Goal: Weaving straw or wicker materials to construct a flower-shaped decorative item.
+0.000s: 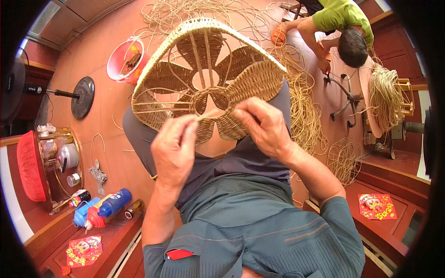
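A woven rattan-like piece (255,78) with a rim and flower-petal panels rests on my lap, with a small round ring and bare ribs at its middle. My left hand (174,148) is below the ring at left, thumb and fingers pinched on a pale cord (207,115). My right hand (264,127) is at the ring's lower right, fingers closed on the same cord; the exact fingertip contact is partly hidden.
Loose cord (299,116) lies piled right of me. At upper right a co-worker (347,32) bends by a wheeled base (347,97) and coiled cord (387,92). Left are a pink bucket (118,69), a fan stand (83,99) and bottles (116,201).
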### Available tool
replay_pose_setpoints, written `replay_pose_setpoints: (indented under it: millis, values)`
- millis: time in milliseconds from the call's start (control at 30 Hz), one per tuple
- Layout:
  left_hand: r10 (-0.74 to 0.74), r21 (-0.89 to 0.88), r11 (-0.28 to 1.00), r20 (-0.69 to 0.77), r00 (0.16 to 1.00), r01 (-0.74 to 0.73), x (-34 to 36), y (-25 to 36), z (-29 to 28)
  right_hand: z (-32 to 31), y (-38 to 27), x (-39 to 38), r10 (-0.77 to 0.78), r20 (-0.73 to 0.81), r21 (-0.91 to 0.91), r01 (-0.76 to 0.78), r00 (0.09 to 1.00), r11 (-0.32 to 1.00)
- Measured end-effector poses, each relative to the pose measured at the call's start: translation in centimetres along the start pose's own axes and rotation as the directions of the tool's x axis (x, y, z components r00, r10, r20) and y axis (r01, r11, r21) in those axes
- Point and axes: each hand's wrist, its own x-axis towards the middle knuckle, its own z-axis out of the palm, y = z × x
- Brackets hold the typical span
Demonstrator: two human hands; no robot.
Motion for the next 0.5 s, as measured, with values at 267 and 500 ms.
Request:
replay_pose_setpoints:
  millis: [267, 500]
  values:
    - [0.32, 0.313, 0.918, -0.229, 0.919, -0.241, 4.7, -1.1, -0.9, 0.9, -2.3, 6.4, -0.259, 0.044, -0.328, 0.259, 0.965, 0.908]
    - [0.418, 0.453, 0.832, -0.136, 0.898, -0.319, 6.9, -2.3, 0.9, 2.4, -1.6, 9.5, -0.156, 0.244, -0.575, 0.273, 0.957, 0.772]
